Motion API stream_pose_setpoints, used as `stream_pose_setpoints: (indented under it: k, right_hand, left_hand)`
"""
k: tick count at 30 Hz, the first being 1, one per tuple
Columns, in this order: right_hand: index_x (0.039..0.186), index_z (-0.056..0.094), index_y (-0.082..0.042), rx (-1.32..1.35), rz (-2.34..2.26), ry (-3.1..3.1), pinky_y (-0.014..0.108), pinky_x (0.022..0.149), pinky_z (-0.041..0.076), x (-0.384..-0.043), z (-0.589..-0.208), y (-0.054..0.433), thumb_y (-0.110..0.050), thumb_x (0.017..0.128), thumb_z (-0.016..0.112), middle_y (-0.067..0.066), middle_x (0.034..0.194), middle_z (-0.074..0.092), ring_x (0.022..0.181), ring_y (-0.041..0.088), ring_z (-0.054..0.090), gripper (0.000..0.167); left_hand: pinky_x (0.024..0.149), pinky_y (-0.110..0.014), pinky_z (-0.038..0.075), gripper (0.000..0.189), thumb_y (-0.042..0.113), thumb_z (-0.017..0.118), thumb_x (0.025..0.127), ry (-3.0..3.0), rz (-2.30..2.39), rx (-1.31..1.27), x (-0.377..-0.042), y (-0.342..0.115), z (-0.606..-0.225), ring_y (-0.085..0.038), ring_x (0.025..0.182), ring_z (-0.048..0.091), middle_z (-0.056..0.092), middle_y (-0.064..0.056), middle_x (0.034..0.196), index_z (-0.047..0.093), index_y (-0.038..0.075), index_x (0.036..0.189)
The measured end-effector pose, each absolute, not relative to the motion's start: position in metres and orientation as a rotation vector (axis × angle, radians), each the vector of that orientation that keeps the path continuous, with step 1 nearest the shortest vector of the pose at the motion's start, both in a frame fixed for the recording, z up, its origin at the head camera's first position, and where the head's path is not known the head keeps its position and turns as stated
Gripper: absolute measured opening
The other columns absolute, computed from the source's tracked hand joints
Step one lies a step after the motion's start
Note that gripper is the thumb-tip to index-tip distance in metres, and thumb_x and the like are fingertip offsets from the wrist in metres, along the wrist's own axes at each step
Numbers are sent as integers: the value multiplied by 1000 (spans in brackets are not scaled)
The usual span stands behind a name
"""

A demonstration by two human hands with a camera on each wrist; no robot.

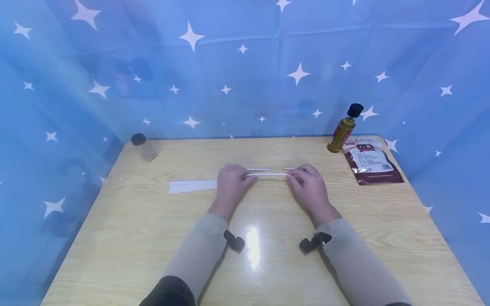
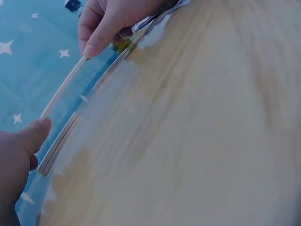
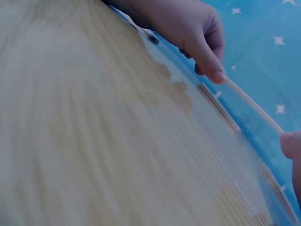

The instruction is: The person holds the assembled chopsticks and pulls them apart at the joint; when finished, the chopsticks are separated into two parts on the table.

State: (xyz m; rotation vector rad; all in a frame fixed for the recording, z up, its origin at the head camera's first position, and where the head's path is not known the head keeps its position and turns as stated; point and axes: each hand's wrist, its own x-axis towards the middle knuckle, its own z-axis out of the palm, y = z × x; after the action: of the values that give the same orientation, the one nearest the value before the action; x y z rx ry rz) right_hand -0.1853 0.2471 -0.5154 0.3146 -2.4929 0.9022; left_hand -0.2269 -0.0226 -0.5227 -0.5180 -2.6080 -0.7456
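A thin white stick [image 1: 269,174] spans the gap between the two hands, lying almost level in the head view. My left hand [image 1: 231,182] pinches its left end between thumb and fingers. At the other end my right hand [image 1: 310,187] pinches it the same way. Both wrist views show the stick [image 2: 63,89] raised above the table, with thumbs at its ends. Just behind the hands lie two short visible lengths of similar white sticks [image 1: 260,169], partly hidden by the hands. Left of my left hand, several white strips [image 1: 191,186] lie side by side in a flat fan.
A small clear jar with a black lid [image 1: 145,148] stands at the table's back left. At the back right are a bottle of yellow-green liquid with a black cap [image 1: 340,134] and a maroon-and-white packet [image 1: 371,163]. A blue starred curtain [image 1: 245,85] hangs behind the table.
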Motion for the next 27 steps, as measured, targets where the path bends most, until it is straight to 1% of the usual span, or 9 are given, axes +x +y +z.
stream_pose_setpoints:
  k: [6, 9, 12, 16, 21, 24, 27]
  right_hand:
    - [104, 82, -7, 338, 875, -2482, 48, 84, 53, -186, -519, 264, -14, 97, 82, 8, 100, 67, 94, 28, 62, 10]
    - [104, 82, -6, 351, 881, -2475, 47, 85, 53, -185, -517, 268, -15, 97, 81, 9, 100, 67, 94, 29, 62, 11]
    - [105, 81, -7, 334, 908, -2483, 45, 83, 54, -184, -516, 269, -16, 98, 80, 8, 102, 67, 92, 26, 63, 11]
    - [108, 80, -9, 303, 967, -2525, 41, 79, 54, -186, -516, 269, -17, 101, 78, 5, 104, 71, 88, 20, 64, 11]
    - [110, 79, -10, 269, 1012, -2555, 39, 78, 52, -187, -520, 268, -19, 103, 76, 4, 103, 73, 87, 19, 63, 12]
    - [110, 79, -10, 255, 1024, -2554, 38, 75, 51, -187, -521, 268, -19, 103, 75, 4, 101, 71, 85, 19, 61, 12]
    - [111, 78, -10, 249, 1039, -2559, 39, 77, 52, -189, -520, 268, -19, 103, 75, 4, 102, 71, 87, 20, 62, 12]
  left_hand:
    - [85, -33, 54, 29, 48, 83, 92, -2609, -752, -530, -227, -6, -521, -16, 85, 66, 78, 6, 90, 83, 19, 94]
    - [85, -33, 55, 29, 45, 84, 92, -2588, -772, -538, -226, -1, -520, -17, 85, 67, 78, 4, 91, 83, 17, 95]
    - [85, -33, 57, 28, 43, 84, 93, -2596, -831, -546, -227, 1, -521, -17, 87, 68, 76, 3, 92, 83, 15, 98]
    - [89, -33, 57, 25, 39, 80, 98, -2650, -939, -546, -226, 1, -522, -16, 94, 68, 75, 3, 99, 82, 16, 107]
    - [98, -34, 55, 22, 32, 74, 103, -2652, -1094, -613, -225, 0, -524, -17, 105, 67, 75, 5, 110, 81, 20, 120]
    - [99, -33, 54, 22, 30, 73, 104, -2635, -1194, -626, -224, -1, -524, -15, 108, 66, 75, 7, 114, 80, 22, 124]
    - [102, -33, 52, 21, 30, 71, 106, -2638, -1265, -616, -224, -2, -522, -13, 112, 65, 74, 9, 116, 80, 23, 124]
